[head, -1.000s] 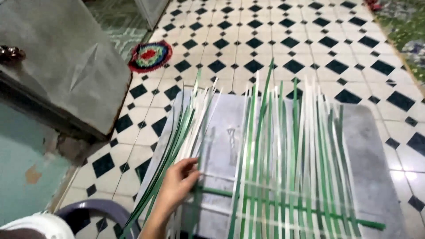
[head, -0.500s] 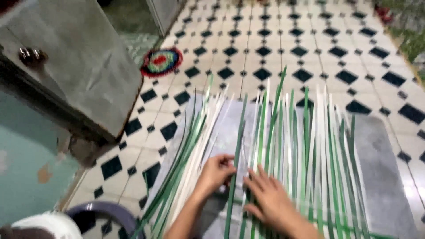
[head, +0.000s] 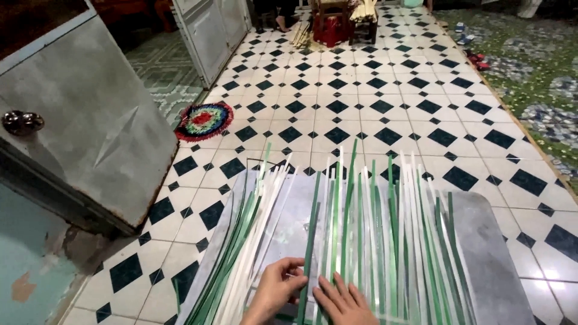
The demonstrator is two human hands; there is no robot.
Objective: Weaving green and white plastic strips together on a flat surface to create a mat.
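Green and white plastic strips (head: 385,241) lie side by side, running away from the person, on a grey metal sheet (head: 487,253) set on the black-and-white tiled floor (head: 373,108).

Change since one second ago: only the left hand was in view then, resting on the loose bundle at the sheet's left edge. Half a second ago the right hand had come in beside it. Now both hands work at the near end of the laid-out strips.

Left hand (head: 278,289): fingers curled, thumb and fingertips closed on a single green strip (head: 311,241) near its lower end. That strip stands just left of the main array and runs straight away from the hand.

Right hand (head: 344,302): palm down, fingers spread and pressed flat on the strip ends directly right of the pinched strip (it appears to hold them in place; it grasps nothing).

Loose bundle of strips (head: 238,259): left of the left hand, apart from it, fanned toward the far end.

Judgement: one strip has been taken from the bundle and is being lined up against the array.

Further left stands a grey metal door (head: 90,138); beyond it lies a small round rug (head: 203,120).
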